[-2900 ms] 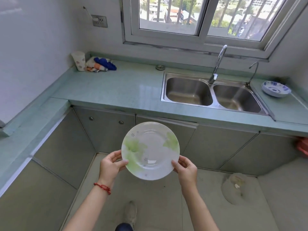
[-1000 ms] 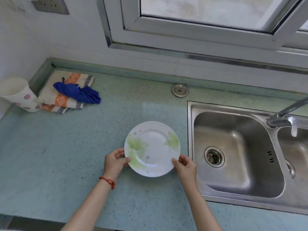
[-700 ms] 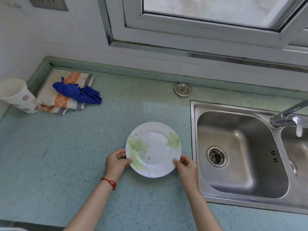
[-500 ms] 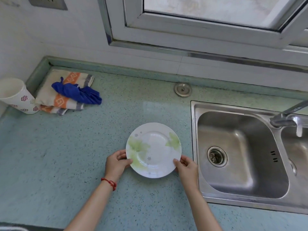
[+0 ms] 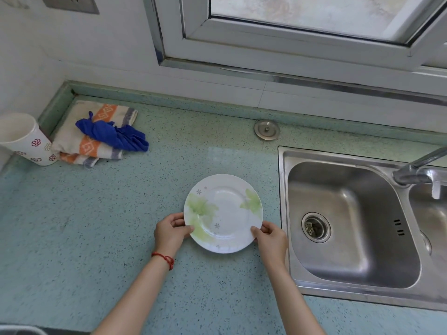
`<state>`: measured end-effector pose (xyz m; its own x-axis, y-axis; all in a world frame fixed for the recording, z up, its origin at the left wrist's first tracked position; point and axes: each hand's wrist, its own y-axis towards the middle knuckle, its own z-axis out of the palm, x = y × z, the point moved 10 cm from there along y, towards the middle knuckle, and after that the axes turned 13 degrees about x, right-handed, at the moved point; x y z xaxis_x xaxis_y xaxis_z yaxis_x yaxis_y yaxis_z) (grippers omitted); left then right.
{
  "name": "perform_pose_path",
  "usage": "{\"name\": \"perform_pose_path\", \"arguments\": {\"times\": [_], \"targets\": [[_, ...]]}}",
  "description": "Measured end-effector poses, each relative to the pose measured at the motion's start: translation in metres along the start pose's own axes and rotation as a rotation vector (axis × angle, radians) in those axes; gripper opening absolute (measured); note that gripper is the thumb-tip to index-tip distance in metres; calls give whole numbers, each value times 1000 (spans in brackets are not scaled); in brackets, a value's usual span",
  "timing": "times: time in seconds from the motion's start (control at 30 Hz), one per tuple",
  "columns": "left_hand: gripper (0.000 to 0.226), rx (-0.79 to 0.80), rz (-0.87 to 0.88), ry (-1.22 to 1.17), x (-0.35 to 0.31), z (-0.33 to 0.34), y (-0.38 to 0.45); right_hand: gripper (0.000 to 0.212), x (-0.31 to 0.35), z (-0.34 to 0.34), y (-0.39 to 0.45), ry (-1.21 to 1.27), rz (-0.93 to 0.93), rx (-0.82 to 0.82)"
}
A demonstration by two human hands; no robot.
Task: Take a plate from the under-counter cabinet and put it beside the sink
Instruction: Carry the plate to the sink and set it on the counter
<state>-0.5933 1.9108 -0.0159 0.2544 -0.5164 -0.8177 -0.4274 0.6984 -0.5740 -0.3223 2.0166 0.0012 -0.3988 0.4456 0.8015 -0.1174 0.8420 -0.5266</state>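
A white plate with pale green leaf prints [image 5: 223,212] lies low over or on the speckled green countertop [image 5: 101,226], just left of the steel sink [image 5: 348,226]. My left hand [image 5: 170,232] grips the plate's left rim, thumb on top. My right hand [image 5: 269,238] grips the lower right rim, close to the sink's left edge. Whether the plate rests fully on the counter is unclear. The cabinet is out of view.
A folded orange-striped towel with a blue cloth [image 5: 104,134] and a patterned paper cup [image 5: 24,139] sit at the back left corner. A metal sink plug [image 5: 266,129] lies by the back wall. The faucet [image 5: 416,170] reaches over the sink at right.
Since 2.9 s ago the plate has come up from in front of the cabinets to the counter beside the sink. Over the last second it sank slightly, both hands staying on its rim.
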Motion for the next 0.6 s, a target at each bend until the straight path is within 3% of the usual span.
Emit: {"name": "perform_pose_path", "arguments": {"times": [0.6], "targets": [[37,-30,55,69,-23,4,22,10,33,4,20,-160,-47,-24]]}}
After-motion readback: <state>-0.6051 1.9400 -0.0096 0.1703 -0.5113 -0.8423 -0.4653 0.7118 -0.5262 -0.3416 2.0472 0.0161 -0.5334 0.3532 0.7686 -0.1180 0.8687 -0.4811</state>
